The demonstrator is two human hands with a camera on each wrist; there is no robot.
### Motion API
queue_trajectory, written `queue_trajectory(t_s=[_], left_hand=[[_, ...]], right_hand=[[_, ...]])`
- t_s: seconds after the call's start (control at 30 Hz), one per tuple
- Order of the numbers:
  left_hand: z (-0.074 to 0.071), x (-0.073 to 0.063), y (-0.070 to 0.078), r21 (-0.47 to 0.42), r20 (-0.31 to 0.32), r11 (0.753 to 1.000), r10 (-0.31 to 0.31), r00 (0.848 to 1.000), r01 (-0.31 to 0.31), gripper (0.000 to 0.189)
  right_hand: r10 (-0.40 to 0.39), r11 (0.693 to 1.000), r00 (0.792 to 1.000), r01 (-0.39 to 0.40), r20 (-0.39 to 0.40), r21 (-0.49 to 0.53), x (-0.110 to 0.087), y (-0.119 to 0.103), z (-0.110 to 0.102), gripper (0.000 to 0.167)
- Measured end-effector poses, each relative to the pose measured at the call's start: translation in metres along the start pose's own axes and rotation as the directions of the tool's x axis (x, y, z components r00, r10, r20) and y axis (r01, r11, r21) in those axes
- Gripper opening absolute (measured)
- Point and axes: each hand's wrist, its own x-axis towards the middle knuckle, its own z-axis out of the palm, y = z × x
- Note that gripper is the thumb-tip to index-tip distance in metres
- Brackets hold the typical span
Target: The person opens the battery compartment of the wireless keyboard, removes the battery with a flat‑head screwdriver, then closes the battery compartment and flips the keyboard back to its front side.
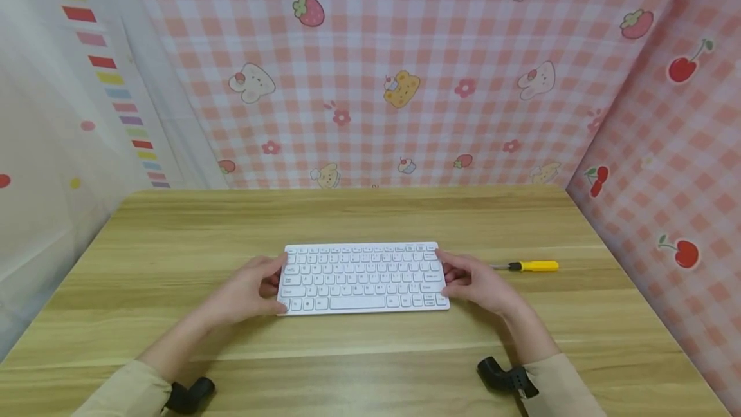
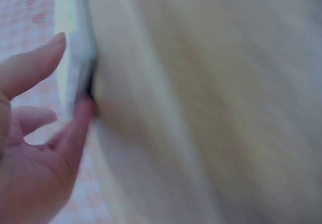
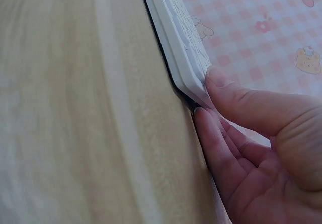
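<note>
A white compact keyboard (image 1: 361, 278) lies face up in the middle of the wooden table, its space bar toward the person. At its left end, my left hand (image 1: 255, 288) grips the short edge between thumb and fingers. My right hand (image 1: 475, 283) holds the opposite short edge the same way. In the right wrist view, the thumb of the right hand (image 3: 251, 138) is on the key side of the keyboard (image 3: 176, 38), with fingertips at its dark underside. The left wrist view is blurred; there the left hand (image 2: 45, 133) has fingertips at the corner of the keyboard (image 2: 78, 48).
A screwdriver with a yellow handle (image 1: 538, 266) lies on the wooden table (image 1: 359, 365), just right of my right hand. Pink checked cloth (image 1: 370, 50) hangs behind the table's far edge, and similar cloth hangs along the right side. Both wrists carry black camera mounts.
</note>
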Motion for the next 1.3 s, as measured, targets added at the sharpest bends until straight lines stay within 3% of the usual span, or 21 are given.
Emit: queue_trajectory(t_s=[0.13,0.23,0.5,0.73,1.13,1.3], left_hand=[[0.003,0.006,0.013,0.226,-0.066,0.972,0.076,0.995,-0.059,0.087],[0.009,0.012,0.026,0.3,-0.106,0.95,0.127,0.986,-0.09,0.085],[0.038,0.034,0.054,0.3,-0.079,0.94,0.194,0.978,-0.162,0.087],[0.062,0.055,0.077,0.261,-0.062,0.951,0.186,0.981,-0.164,0.101],[0.1,0.089,0.112,0.293,-0.02,0.924,0.263,0.965,-0.246,0.111],[0.116,0.1,0.12,0.342,-0.003,0.906,0.268,0.963,-0.251,0.113]], right_hand=[[-0.004,1.0,1.0,0.004,0.004,-0.004,0.0,0.001,0.0,0.07],[-0.011,1.0,1.0,0.011,0.003,-0.013,0.0,0.002,0.0,0.07],[-0.018,1.0,1.0,0.018,0.0,-0.019,-0.002,0.004,-0.001,0.07],[-0.021,1.0,1.0,0.021,0.004,-0.02,-0.002,0.003,-0.001,0.07],[-0.05,0.999,0.999,0.05,0.001,-0.005,-0.002,0.005,-0.001,0.063],[-0.067,0.996,0.996,0.062,-0.066,-0.07,-0.006,0.001,-0.009,0.05]])
